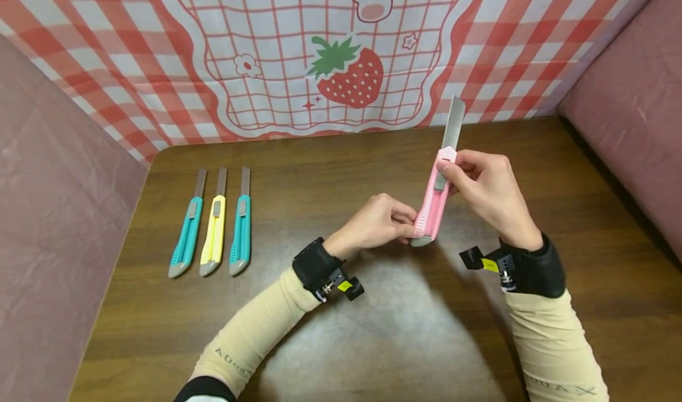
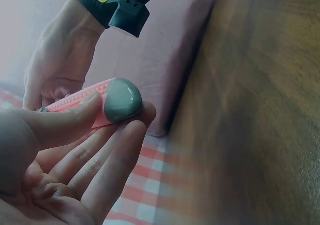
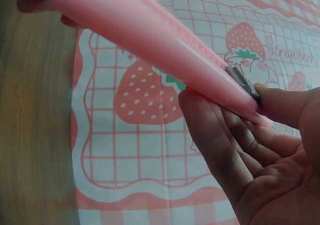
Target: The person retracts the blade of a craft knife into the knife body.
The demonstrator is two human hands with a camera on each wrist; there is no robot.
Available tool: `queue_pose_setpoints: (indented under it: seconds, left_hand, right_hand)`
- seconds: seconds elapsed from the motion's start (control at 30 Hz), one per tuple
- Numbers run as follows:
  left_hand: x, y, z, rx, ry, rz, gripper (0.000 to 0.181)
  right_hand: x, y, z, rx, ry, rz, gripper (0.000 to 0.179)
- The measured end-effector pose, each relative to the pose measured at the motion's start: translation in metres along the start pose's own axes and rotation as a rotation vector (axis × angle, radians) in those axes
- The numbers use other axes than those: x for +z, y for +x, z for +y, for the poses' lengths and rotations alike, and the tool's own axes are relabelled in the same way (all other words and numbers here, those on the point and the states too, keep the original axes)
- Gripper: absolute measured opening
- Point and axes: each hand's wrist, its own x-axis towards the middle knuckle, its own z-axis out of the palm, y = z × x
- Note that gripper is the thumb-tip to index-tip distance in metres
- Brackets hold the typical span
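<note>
Pink cutter (image 1: 428,206): held in both hands above the desk (image 1: 341,171), right of centre in the head view; tilted, grey end cap (image 1: 422,242) low and nearest the person, blade (image 1: 454,121) pointing up and away.
Blade state: extended well beyond the pink body; its top overlaps the checked cloth (image 1: 511,52) in the head view.
Left hand (image 1: 379,221): fingers closed in a pinch on the lower end of the pink cutter, just beside the end cap; left wrist view shows the thumb on one side and fingers on the other.
Right hand (image 1: 492,195): fingers closed on the upper body near the blade; thumb at the grey slider (image 1: 440,181), other fingers behind.
Left row on desk: three cutters lying side by side, well apart from the hands, blades out and pointing away; left teal cutter (image 1: 186,236), yellow cutter (image 1: 213,230), right teal cutter (image 1: 241,230); gaps between all three.
Backdrop: red-and-white checked cloth behind the desk, printed with a strawberry (image 1: 351,79).
Arms: cream sleeves (image 1: 261,325), black band on each wrist.
</note>
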Motion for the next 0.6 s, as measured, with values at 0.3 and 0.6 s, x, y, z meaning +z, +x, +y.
queue_pose_setpoints:
  seconds: [0.3, 0.6]
  left_hand:
    - [-0.0015, 0.0006, -0.0002, -0.007, 0.02, 0.038, 0.011]
    - [-0.0005, 0.0004, 0.0, -0.002, 0.012, 0.058, 0.014]
  right_hand:
    - [0.0036, 0.0006, 0.0014, 0.018, 0.065, 0.032, 0.013]
    - [0.0054, 0.0004, -0.0009, 0.028, 0.099, 0.067, 0.017]
